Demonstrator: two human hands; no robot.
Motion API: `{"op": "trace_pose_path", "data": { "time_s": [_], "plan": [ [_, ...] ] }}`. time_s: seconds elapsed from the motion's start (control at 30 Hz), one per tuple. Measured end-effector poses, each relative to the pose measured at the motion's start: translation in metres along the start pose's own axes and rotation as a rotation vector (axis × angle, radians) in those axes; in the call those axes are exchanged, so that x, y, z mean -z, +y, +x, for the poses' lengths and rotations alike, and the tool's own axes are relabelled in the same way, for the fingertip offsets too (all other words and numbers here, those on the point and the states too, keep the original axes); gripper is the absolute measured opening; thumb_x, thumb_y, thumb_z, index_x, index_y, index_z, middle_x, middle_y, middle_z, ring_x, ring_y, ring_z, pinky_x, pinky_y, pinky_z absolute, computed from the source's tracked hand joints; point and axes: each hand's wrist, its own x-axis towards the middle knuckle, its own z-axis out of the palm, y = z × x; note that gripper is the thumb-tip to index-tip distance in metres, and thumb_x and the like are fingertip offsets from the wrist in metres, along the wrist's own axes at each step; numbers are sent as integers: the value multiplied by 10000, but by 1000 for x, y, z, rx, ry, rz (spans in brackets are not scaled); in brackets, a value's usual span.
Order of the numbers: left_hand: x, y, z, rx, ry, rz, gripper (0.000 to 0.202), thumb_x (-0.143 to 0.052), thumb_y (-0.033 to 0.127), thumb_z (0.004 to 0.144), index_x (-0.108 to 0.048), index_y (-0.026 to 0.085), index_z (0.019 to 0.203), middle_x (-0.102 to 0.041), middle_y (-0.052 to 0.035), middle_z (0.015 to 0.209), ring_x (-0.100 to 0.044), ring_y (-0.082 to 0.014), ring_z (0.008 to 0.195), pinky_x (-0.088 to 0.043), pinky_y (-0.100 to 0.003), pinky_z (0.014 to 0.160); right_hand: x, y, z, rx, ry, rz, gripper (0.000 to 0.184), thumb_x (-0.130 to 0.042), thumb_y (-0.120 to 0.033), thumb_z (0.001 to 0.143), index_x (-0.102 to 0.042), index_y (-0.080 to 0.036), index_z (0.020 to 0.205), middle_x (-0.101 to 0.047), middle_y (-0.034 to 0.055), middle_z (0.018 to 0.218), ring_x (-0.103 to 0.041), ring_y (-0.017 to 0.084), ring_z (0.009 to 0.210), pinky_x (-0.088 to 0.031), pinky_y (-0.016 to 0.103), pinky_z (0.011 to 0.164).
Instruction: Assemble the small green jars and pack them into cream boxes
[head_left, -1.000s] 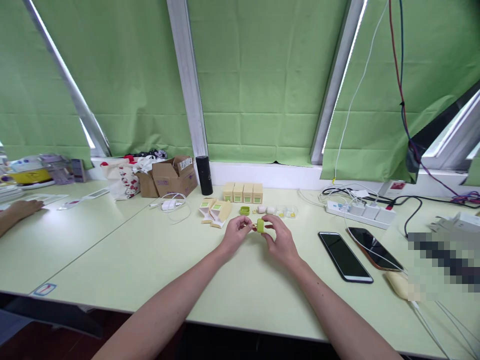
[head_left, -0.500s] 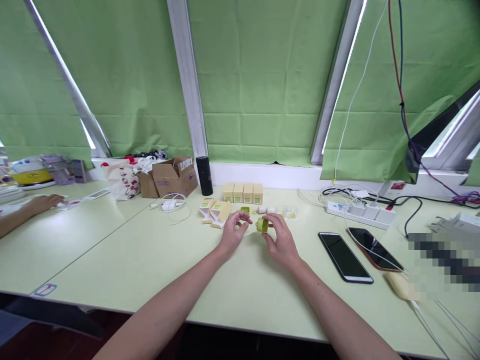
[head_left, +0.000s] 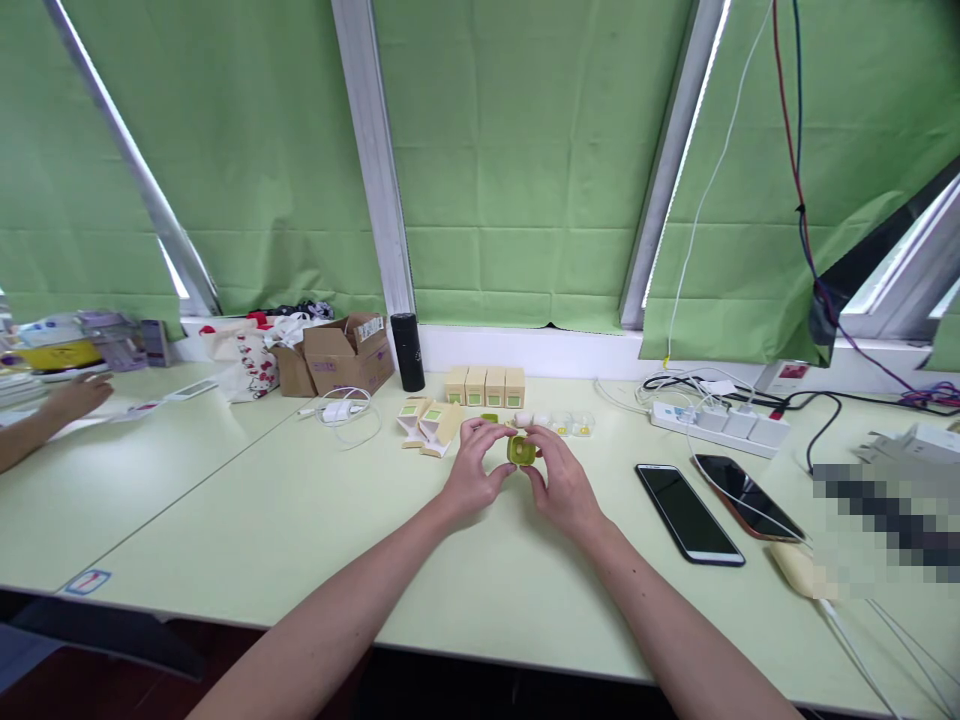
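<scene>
- Green curtains [head_left: 517, 180] cover the sloping windows behind everything, split by pale metal beams.
- The pale bench [head_left: 300, 540] spans the whole width in front of them, with a seam running across its left part.
- A brown cardboard box [head_left: 341, 355] stands at the back on the left with its flaps up, just beside a white bag [head_left: 244, 365] patterned in red.
- A white power strip [head_left: 701, 428] lies at the back right, with plugs in it and cables tangled behind.
- A black cylinder [head_left: 407, 352] stands upright near the cardboard box.
- The left hand [head_left: 478, 465] pinches the left side of a squarish green case [head_left: 521, 450], index finger high and thumb low.
- The right hand [head_left: 562, 480] pinches the opposite side in the same way.
- A co-worker's hand [head_left: 77, 397] is well apart at the far left, above some papers.
- Two phones lie right of the hands: a white-edged phone [head_left: 688, 513] and a brown-edged phone [head_left: 746, 497] crossed by a white cable.
- Four small boxes [head_left: 493, 385] stand in a row beyond the hands; opened cartons [head_left: 437, 428] lie nearer, to their left.
- Clear containers [head_left: 572, 424] with yellow inside sit beyond the right hand.
- The green case is between both hands over the bench, its hollow side facing the camera.
- Another green piece [head_left: 490, 417] lies behind the left hand, partly hidden.
</scene>
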Motion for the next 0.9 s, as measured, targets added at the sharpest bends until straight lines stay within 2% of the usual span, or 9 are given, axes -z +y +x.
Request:
{"op": "trace_pose_path", "data": {
  "time_s": [0.27,0.67,0.9],
  "plan": [
    [2,-3,-1,-28,21,9,412,-785,206,835,-698,267,1234,-709,-104,1214,-477,-330,1292,-419,-555,1134,3,-4,3,71,7,-35,297,-479,-143,1027,-589,-241,1285,-635,171,1365,-606,310,1315,-579,548,1061],
    [1,-3,-2,-84,46,36,401,-759,185,857,-684,242,1246,-701,-111,1198,-482,-325,1267,-450,-556,1098,0,-2,3,137,36,-87,386,-465,-78,1010,-605,-229,1337,-613,173,1366,-621,293,1246,-618,457,952],
    [1,-5,-2,-125,57,51,406,-752,175,863,-689,239,1259,-701,-116,1182,-494,-323,1247,-468,-555,1076,-1,-3,3,126,23,-71,422,-434,-82,1018,-595,-247,1372,-603,167,1342,-623,297,1217,-622,471,931]
  ]
}}
